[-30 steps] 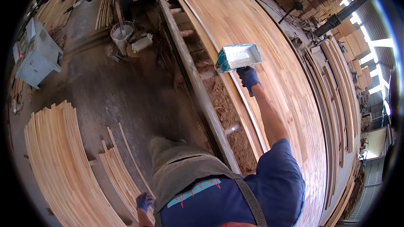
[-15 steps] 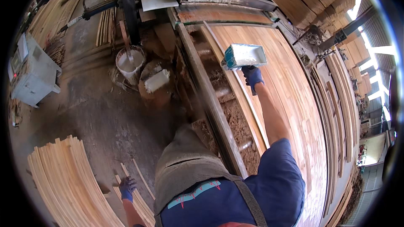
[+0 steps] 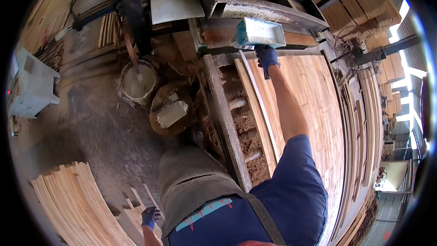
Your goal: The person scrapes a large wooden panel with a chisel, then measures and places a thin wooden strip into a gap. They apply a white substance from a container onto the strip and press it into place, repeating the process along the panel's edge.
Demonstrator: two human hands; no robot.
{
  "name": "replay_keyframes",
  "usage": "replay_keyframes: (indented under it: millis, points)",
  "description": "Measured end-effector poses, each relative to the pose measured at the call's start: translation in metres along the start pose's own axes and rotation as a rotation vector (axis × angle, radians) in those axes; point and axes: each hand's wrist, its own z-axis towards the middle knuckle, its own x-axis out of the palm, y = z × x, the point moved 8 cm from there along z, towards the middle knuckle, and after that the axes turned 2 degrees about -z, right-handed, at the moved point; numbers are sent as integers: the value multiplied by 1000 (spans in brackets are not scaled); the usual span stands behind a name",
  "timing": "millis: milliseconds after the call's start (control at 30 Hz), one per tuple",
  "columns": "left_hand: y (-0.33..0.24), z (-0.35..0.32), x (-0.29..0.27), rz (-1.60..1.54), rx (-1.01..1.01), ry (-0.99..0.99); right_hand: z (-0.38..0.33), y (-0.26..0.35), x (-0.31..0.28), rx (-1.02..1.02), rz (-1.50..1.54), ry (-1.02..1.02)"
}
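Observation:
In my gloved right hand (image 3: 266, 59), closed round its handle, is a box-shaped glue spreader (image 3: 259, 33) with blue-green sides and white residue inside. It is held at the far end of a panel of wooden strips (image 3: 314, 105). A narrow strip with a white edge (image 3: 261, 95) runs along the panel's left side. My gloved left hand (image 3: 150, 217) hangs low at the left, fingers apart, over a few loose thin wooden strips (image 3: 135, 216). Whether it touches them I cannot tell.
A bucket of white glue (image 3: 138, 81) with a stick in it stands at the left, beside a stump-like stand (image 3: 170, 127) bearing a white block. Stacked wooden strips (image 3: 77, 200) lie at lower left. A metal frame (image 3: 268, 9) crosses the far end; a grey cabinet (image 3: 34, 82) stands far left.
My right hand has carried the glue spreader farther away, toward the panel's far end. My left hand has shifted slightly right and nearer my body. The whole view has turned a little.

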Motion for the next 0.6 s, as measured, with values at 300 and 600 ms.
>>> replay_keyframes:
  millis: [300, 600]
  points:
    - [-109, 38, -28, -2, -52, 37, -41, -2, -41, 47, -21, -51]
    - [-180, 54, -37, -1, 92, 83, -1, -8, -15, 51, 227, -51]
